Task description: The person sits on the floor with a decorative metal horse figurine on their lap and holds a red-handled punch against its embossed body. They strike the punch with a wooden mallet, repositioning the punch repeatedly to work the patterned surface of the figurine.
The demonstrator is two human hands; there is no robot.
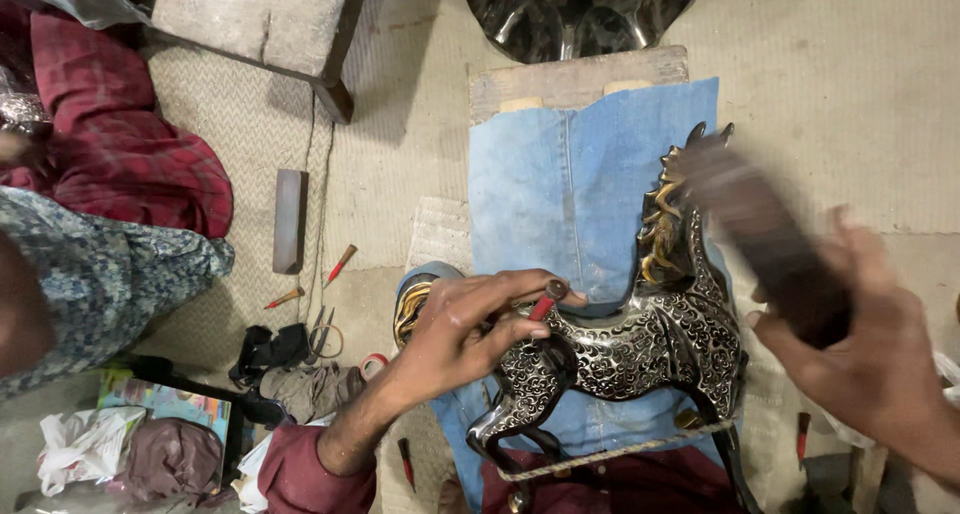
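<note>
Nearest you, a rope (610, 455) runs across the lower legs of the metal horse figure (640, 349), which lies on its side over a blue denim cloth (570, 184) in front of you. Its body is black with fine silver scrollwork, and the mane shows gold. Your left hand (465, 329) rests on the horse's hindquarters, fingers closed around a small red-handled chisel (545, 302) whose tip meets the engraved surface. Your right hand (865, 349) is wrapped around a dark wooden mallet (765, 239), blurred, raised above the horse's neck and head.

To your left on the woven mat lie scissors (322, 336), rags, and two more red-handled tools (338, 266). Further out sits a dark rectangular sharpening block (289, 220). Another person in a patterned sleeve (110, 269) sits at the left edge. Beyond the cloth, a wooden board (575, 79) lies under its far end, with a shiny fluted metal bowl (580, 9) past it.
</note>
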